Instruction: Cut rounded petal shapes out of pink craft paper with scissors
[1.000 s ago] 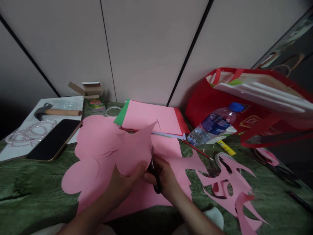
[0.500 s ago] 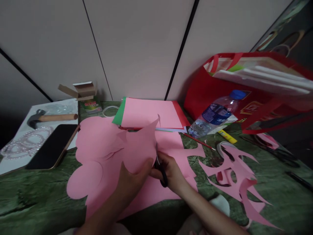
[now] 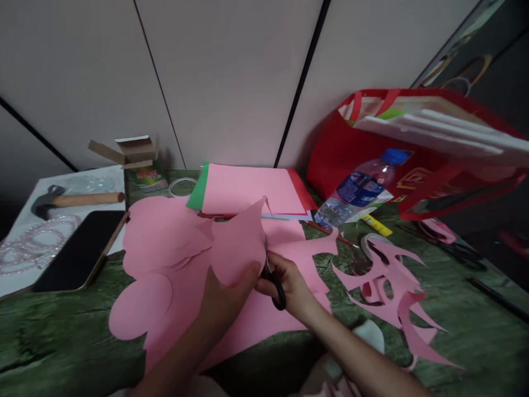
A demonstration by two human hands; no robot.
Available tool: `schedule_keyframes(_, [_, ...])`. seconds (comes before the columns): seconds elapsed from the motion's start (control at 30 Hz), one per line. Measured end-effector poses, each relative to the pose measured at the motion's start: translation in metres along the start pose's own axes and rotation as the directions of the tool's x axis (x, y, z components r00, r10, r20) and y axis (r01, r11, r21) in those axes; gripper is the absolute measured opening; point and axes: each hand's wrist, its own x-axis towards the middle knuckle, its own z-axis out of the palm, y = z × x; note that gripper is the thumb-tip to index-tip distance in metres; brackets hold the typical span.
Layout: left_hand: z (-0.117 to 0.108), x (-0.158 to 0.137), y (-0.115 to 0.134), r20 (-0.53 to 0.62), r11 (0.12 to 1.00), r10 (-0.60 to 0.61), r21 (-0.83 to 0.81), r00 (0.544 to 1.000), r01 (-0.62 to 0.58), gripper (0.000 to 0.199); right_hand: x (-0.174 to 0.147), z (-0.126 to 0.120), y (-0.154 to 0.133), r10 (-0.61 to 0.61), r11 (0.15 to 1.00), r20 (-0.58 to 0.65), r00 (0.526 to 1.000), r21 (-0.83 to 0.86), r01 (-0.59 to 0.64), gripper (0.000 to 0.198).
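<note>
My left hand (image 3: pixel 231 292) pinches the lower edge of a piece of pink paper (image 3: pixel 237 242) with a rounded body and a pointed upper corner. In my right hand (image 3: pixel 293 286) is a pair of scissors (image 3: pixel 280 292) with black handles, its blades at the paper's right edge. My fingers partly hide the scissors' handles, and the two hands are close together. Below them lies a large pink sheet (image 3: pixel 252 342). To the left are overlapping pink cutouts with scalloped edges (image 3: pixel 152 231) and a rounded pink cutout (image 3: pixel 138 309).
Pink offcuts (image 3: pixel 397 298) lie at right, near a water bottle (image 3: pixel 355 187) leaning against a red bag (image 3: pixel 330 149). Behind the hands is a stack of coloured paper (image 3: pixel 252 187). A phone (image 3: pixel 80 248), a hammer (image 3: pixel 86 199) and an opened box (image 3: pixel 146 173) sit at left.
The held pink paper has turned slightly, and its narrow lower-left point no longer shows beside my left hand. Most surroundings appear shifted a little left in the view. Both hands keep their grips.
</note>
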Motion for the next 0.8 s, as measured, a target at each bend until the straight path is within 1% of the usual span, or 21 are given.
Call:
schedule_keyframes(0.1, [0.0005,-0.0004,-0.0007,-0.032,1.0,-0.003,-0.004,0.999,0.003,0.021,-0.0004,0.0002,-0.0019,-0.019,1.0,0.004,1.0,0.011,0.019,0.031])
schedule_keyframes(0.23, [-0.0003,-0.0005,-0.0027,-0.002,1.0,0.027,-0.006,1.0,-0.027,0.023,-0.0006,0.0015,-0.0049,-0.011,1.0,0.013,1.0,0.004,0.011,0.032])
schedule_keyframes(0.33, [-0.0008,-0.0003,-0.001,0.017,1.0,0.004,0.01,1.0,-0.004,0.022,-0.0006,0.0014,-0.0053,-0.002,1.0,0.018,1.0,0.003,0.002,0.031])
schedule_keyframes(0.47, [-0.0006,0.0002,0.0043,0.019,0.999,-0.039,0.024,0.999,0.039,0.026,-0.0007,0.0002,-0.0043,0.01,1.0,0.004,1.0,-0.008,-0.01,0.03])
schedule_keyframes(0.67, [-0.0001,0.0001,0.0049,0.026,1.0,-0.023,0.01,0.999,0.023,0.024,-0.0017,0.0003,-0.0053,0.019,0.999,-0.014,1.0,-0.032,-0.02,0.031])
schedule_keyframes(0.73, [0.0,-0.0003,0.0041,0.012,1.0,-0.012,0.005,1.0,0.012,0.025,-0.0018,0.0006,-0.0055,0.008,1.0,-0.013,1.0,-0.026,-0.008,0.031])
schedule_keyframes(0.8, [0.0001,-0.0007,0.0042,0.012,1.0,-0.011,0.008,1.0,0.01,0.022,-0.0017,0.0003,-0.0052,-0.005,1.0,-0.014,1.0,-0.021,0.005,0.031])
